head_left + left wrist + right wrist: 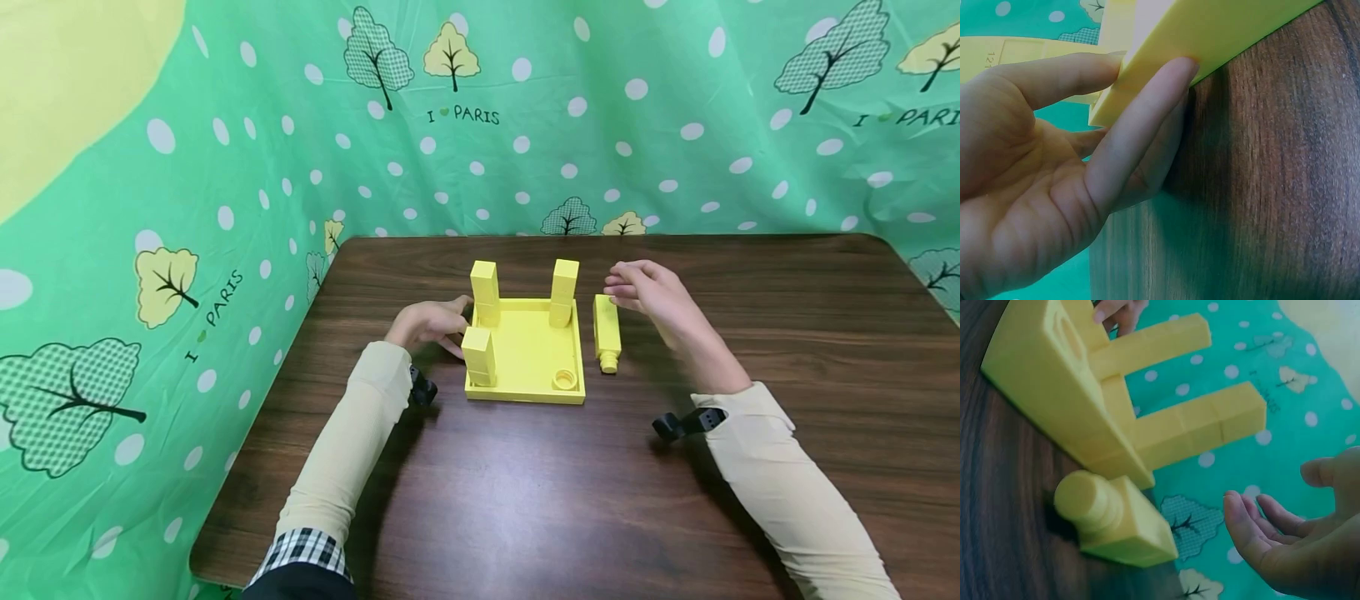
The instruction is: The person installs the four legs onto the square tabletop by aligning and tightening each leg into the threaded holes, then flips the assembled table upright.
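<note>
A shallow yellow square base (528,354), like an upturned toy table, lies in the middle of the tabletop. Three yellow block legs stand up from its corners: back left (486,287), back right (564,287) and front left (478,354). The front right corner bears a round threaded socket (564,380). My left hand (429,323) holds the base by its left side, thumb and fingers on its wall (1147,69). A loose yellow leg (607,327) with a round screw end (1088,497) lies right of the base. Above its far end hovers my right hand (651,302), fingers loosely bent, holding nothing.
Everything stands on a dark wood-grain table (525,492). A green printed curtain (517,183) hangs behind it and along the left side. Each wrist wears a small black camera, one on the left sleeve (422,387), one on the right (686,423).
</note>
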`<action>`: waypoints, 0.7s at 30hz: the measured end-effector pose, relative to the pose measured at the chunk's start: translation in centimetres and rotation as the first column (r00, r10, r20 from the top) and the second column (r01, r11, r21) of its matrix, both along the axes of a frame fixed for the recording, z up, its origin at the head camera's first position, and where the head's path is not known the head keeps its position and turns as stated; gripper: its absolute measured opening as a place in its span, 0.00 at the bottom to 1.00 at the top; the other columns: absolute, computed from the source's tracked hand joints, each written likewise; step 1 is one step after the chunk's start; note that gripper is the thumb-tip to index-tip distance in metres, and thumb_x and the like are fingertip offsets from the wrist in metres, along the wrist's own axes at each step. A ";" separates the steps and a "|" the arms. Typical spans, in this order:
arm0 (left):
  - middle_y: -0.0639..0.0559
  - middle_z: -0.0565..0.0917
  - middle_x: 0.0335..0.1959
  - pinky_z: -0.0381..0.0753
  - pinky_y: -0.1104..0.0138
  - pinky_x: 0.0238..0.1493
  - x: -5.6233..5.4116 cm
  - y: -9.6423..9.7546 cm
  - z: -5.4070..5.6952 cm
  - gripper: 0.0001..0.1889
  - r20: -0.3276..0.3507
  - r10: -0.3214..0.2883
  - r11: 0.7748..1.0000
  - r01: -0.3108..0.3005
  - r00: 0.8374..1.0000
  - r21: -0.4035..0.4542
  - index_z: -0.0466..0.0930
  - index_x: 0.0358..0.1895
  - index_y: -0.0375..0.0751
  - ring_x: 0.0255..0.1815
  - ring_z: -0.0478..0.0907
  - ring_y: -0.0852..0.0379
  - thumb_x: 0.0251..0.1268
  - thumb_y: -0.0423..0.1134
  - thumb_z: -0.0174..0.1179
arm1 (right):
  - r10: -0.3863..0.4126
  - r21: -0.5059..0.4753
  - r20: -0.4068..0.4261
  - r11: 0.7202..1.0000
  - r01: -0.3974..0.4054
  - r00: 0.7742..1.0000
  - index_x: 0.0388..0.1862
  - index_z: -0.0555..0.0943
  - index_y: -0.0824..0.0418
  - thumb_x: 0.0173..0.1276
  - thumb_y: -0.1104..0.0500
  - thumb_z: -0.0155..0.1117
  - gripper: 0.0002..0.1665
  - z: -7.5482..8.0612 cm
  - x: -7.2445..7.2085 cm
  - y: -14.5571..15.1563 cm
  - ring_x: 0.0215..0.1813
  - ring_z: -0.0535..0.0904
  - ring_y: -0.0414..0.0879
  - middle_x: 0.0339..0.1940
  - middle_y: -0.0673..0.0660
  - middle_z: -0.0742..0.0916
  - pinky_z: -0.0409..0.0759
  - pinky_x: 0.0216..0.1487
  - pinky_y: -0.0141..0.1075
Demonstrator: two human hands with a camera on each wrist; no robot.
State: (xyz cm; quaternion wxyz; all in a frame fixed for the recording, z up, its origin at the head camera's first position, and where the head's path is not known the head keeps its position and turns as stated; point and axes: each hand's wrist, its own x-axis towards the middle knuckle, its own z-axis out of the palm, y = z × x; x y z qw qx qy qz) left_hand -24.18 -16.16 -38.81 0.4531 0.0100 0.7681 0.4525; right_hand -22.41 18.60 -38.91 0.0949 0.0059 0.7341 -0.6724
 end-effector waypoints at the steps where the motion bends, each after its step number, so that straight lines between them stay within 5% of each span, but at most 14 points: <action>1: 0.41 0.55 0.71 0.85 0.58 0.48 0.0 0.0 0.0 0.49 0.000 0.000 1.000 0.000 1.000 0.000 0.27 0.77 0.54 0.54 0.78 0.48 0.65 0.26 0.53 | -0.004 -0.005 0.012 1.000 0.004 1.000 0.61 0.68 0.63 0.71 0.41 0.55 0.32 -1.2 -0.8 0.6 0.52 0.80 0.44 0.53 0.58 0.79 0.82 0.55 0.33; 4: 0.40 0.58 0.69 0.85 0.58 0.48 0.0 0.0 0.1 0.48 0.001 0.005 1.000 -0.005 1.000 0.001 0.28 0.77 0.54 0.54 0.78 0.47 0.65 0.26 0.53 | 0.000 -0.030 0.029 1.000 0.001 1.000 0.61 0.69 0.60 0.67 0.39 0.59 0.34 -4.0 -2.8 2.1 0.52 0.81 0.44 0.54 0.57 0.79 0.83 0.53 0.33; 14: 0.40 0.60 0.68 0.85 0.58 0.48 -0.1 0.1 0.1 0.48 0.000 0.012 1.000 -0.012 1.000 -0.003 0.29 0.77 0.53 0.55 0.77 0.47 0.64 0.26 0.54 | 0.007 0.086 0.069 0.996 -0.013 0.998 0.65 0.63 0.66 0.69 0.36 0.53 0.41 -2.1 -1.2 2.0 0.53 0.78 0.45 0.55 0.59 0.76 0.83 0.53 0.33; 21: 0.40 0.60 0.68 0.85 0.58 0.48 0.0 0.2 0.0 0.48 0.000 0.014 1.000 -0.014 1.000 0.001 0.30 0.76 0.53 0.54 0.77 0.47 0.64 0.27 0.54 | 0.058 0.179 0.119 0.981 -0.079 0.991 0.72 0.50 0.74 0.73 0.35 0.42 0.48 0.8 0.9 0.7 0.64 0.68 0.56 0.64 0.69 0.67 0.72 0.69 0.44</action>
